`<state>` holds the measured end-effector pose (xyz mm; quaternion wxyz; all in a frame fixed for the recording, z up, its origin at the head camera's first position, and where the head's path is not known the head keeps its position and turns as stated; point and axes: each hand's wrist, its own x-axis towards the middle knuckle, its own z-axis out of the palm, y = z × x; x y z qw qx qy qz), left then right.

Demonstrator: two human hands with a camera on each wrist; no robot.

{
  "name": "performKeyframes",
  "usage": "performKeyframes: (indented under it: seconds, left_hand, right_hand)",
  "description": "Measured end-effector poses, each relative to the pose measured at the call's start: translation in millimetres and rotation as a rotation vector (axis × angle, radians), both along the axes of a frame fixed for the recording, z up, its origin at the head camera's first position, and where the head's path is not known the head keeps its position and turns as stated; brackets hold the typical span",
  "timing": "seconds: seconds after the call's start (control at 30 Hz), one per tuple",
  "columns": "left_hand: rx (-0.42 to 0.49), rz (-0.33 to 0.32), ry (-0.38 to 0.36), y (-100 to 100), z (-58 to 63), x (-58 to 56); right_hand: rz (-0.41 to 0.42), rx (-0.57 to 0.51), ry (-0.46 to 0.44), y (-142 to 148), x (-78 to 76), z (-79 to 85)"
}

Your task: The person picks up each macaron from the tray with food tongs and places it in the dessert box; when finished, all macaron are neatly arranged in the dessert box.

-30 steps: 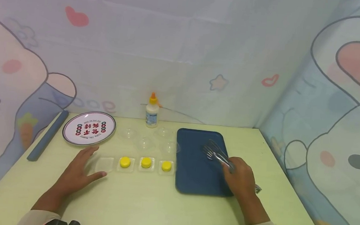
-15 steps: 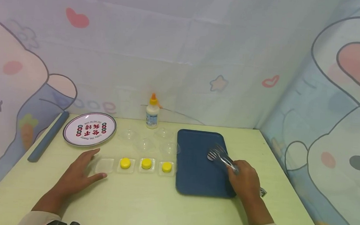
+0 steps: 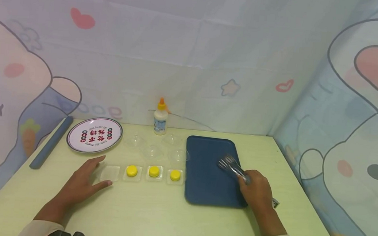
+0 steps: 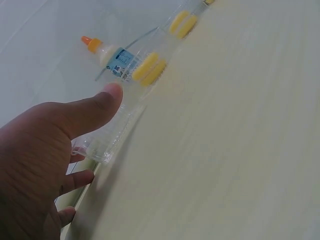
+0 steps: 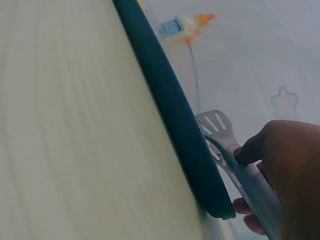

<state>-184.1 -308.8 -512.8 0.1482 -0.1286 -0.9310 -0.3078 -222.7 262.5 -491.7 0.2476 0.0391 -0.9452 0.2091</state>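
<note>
My right hand (image 3: 257,188) grips a pair of metal tongs (image 3: 233,168) by the handles at the right edge of the dark blue tray (image 3: 204,185). Their slotted heads lie over the tray, pointing up and left; in the right wrist view one slotted head (image 5: 217,127) shows above the tray's rim. My left hand (image 3: 79,183) rests with thumb and fingers spread at the left side of a clear plastic base (image 3: 110,173) that holds nothing. To its right, three yellow macaron-like rounds (image 3: 153,171) sit in a row, each on its own clear base.
Behind the row stand several clear domed lids (image 3: 151,151), one overlapping the tray's left edge. A white glue bottle (image 3: 160,121) with an orange tip stands at the back. At the left lie an oval printed plate (image 3: 93,146) and a grey-blue roll (image 3: 51,143) along the table edge.
My right hand has shifted slightly right and toward me with the tongs, whose slotted heads are now closer together. My left hand has stayed beside the clear base.
</note>
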Motion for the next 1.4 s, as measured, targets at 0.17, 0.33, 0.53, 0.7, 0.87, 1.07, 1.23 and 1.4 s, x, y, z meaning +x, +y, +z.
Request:
performKeyframes:
  seconds: [0.17, 0.33, 0.53, 0.7, 0.87, 1.07, 1.23, 1.4]
  left_hand:
    - [-0.004, 0.003, -0.002, 0.9, 0.5, 0.5]
    - [-0.015, 0.003, 0.008, 0.0, -1.6, -0.3]
    - [-0.010, 0.003, 0.003, 0.5, -1.1, -0.9]
    - [-0.009, 0.001, 0.020, 0.2, -1.3, -2.4]
    - [0.000, 0.003, 0.008, -1.0, -2.1, -2.6]
    - [-0.001, 0.008, 0.013, -2.1, -3.1, -2.6]
    - [0.003, 0.009, 0.002, -1.6, -2.1, -1.6]
    - [0.006, 0.006, 0.001, -0.1, -0.2, -0.3]
  right_hand:
    - [-0.007, -0.010, -0.021, -0.2, -0.2, 0.9]
    - [-0.020, -0.016, -0.044, -0.7, -0.2, 1.2]
    - [-0.007, -0.011, 0.019, -0.9, 0.1, 0.0]
    - [0.025, 0.001, 0.147, -1.9, -1.2, -4.5]
    - [0.103, 0.027, 0.298, -7.8, -5.6, -8.5]
    - [0.198, 0.024, 0.425, -22.8, -12.8, -8.4]
    - [0.259, 0.015, 0.490, -39.3, -16.4, -10.6]
    - [0.318, 0.005, 0.529, -59.3, -19.5, -10.0]
